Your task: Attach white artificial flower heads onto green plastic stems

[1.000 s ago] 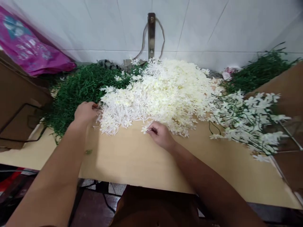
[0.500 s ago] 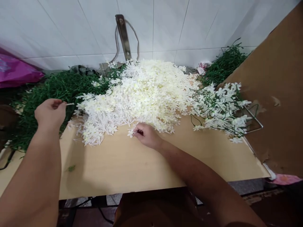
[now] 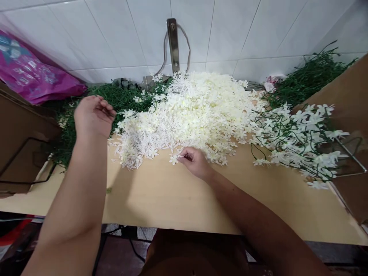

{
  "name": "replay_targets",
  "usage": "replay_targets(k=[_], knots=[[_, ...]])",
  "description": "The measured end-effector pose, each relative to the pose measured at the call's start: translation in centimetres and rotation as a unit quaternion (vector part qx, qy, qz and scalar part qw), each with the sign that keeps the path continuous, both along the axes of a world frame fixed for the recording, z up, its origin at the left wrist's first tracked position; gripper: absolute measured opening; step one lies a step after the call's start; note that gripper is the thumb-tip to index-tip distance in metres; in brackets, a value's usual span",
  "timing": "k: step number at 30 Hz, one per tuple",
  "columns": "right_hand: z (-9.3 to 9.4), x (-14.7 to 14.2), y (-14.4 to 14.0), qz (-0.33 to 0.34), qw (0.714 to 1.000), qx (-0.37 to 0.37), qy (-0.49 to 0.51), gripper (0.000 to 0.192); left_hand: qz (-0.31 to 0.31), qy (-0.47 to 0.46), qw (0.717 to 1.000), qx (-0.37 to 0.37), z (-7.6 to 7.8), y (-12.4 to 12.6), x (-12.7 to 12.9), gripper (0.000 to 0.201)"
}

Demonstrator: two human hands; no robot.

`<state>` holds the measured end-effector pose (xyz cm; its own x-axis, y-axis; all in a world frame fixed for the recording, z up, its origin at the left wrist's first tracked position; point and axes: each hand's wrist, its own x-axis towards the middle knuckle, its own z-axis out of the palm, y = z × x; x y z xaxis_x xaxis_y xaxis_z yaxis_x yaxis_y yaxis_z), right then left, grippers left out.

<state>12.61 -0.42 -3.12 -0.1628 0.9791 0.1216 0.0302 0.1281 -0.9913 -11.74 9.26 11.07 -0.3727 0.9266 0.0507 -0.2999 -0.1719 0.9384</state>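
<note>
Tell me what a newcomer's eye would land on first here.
First, the big heap of loose white flowers piled mid-table against the tiled wall. Next, the two bare hands at its near edge: the right hand pinching a single white blossom, and the left hand raised over the green stems on the left. At right, finished flower sprays lie beside a brown cardboard sheet.

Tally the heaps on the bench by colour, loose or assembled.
White loose flower heap: 1
Green stem heaps, left and right: 2
Assembled white-and-green sprays: 1
Total: 4
The right hand pinches one white flower at the heap's edge.
</note>
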Motion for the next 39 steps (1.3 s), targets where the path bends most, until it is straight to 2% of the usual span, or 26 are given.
replay_targets(k=[2,4,8,12,15,18,26,31,39], knots=[[0.7,0.7,0.0,0.004,0.998,-0.028,0.062,0.026,-0.082,-0.033,0.996,-0.032,-1.0,-1.8,2.5,0.014],[1.7,1.6,0.1,-0.008,0.992,-0.037,0.119,0.032,-0.156,-0.025,0.985,-0.063,-2.6,-4.0,5.2,0.019],[2.8,3.0,0.4,-0.042,0.978,-0.041,0.2,0.035,-0.339,0.017,0.927,-0.162,-6.9,-7.8,9.6,0.029],[2.3,3.3,0.7,-0.01,0.97,-0.107,0.218,0.035,-0.418,0.013,0.892,-0.171,-10.1,-9.1,11.1,0.041],[1.9,3.1,0.8,0.042,0.961,-0.152,0.227,0.036,-0.441,0.022,0.881,-0.171,-11.0,-8.9,10.8,0.045],[1.8,2.9,0.7,0.084,0.952,-0.174,0.239,0.034,-0.441,0.037,0.881,-0.165,-11.2,-8.6,10.4,0.045],[1.6,3.2,0.7,0.087,0.943,-0.213,0.24,0.036,-0.459,0.09,0.872,-0.145,-11.4,-8.6,10.1,0.051],[1.8,3.2,0.7,0.078,0.95,-0.204,0.221,0.036,-0.457,0.09,0.873,-0.144,-11.4,-8.6,10.0,0.051],[1.6,2.6,0.5,0.055,0.981,-0.125,0.141,0.039,-0.44,0.09,0.881,-0.149,-11.7,-8.4,10.1,0.052]])
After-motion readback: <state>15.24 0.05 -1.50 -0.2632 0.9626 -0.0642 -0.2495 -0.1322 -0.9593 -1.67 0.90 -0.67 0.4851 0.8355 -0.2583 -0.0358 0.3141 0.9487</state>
